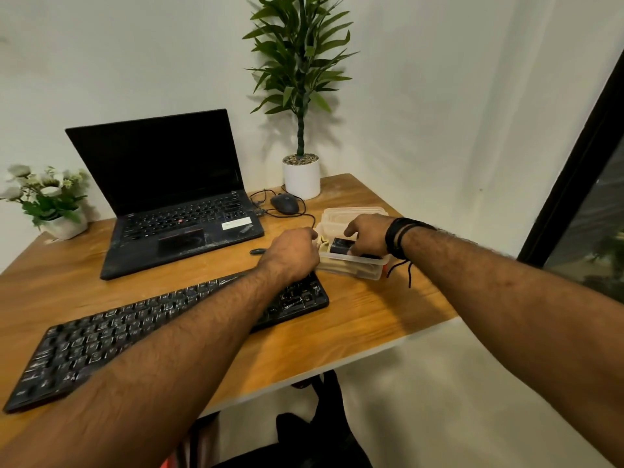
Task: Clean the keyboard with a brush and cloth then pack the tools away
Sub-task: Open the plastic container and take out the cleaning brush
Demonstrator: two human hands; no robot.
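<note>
A dusty black keyboard (101, 339) lies slanted across the front of the wooden desk (371, 315). Beyond its right end stands a clear plastic box (358, 265) with a black item (341, 246) and something cream-coloured (322, 240) inside. My right hand (369, 233) reaches into the box from the right, fingers curled down over the black item. My left hand (292, 253) is at the box's left rim, fingers curled at the cream piece; what it grips is hidden. A small black pen-like tool (258, 251) lies on the desk beside the left hand.
An open black laptop (169, 204) sits behind the keyboard. A wired mouse (284, 203) and its cable lie to the laptop's right. A tall plant in a white pot (301, 177) stands at the back, a small flower pot (50, 204) at far left. The desk edge runs close on the right.
</note>
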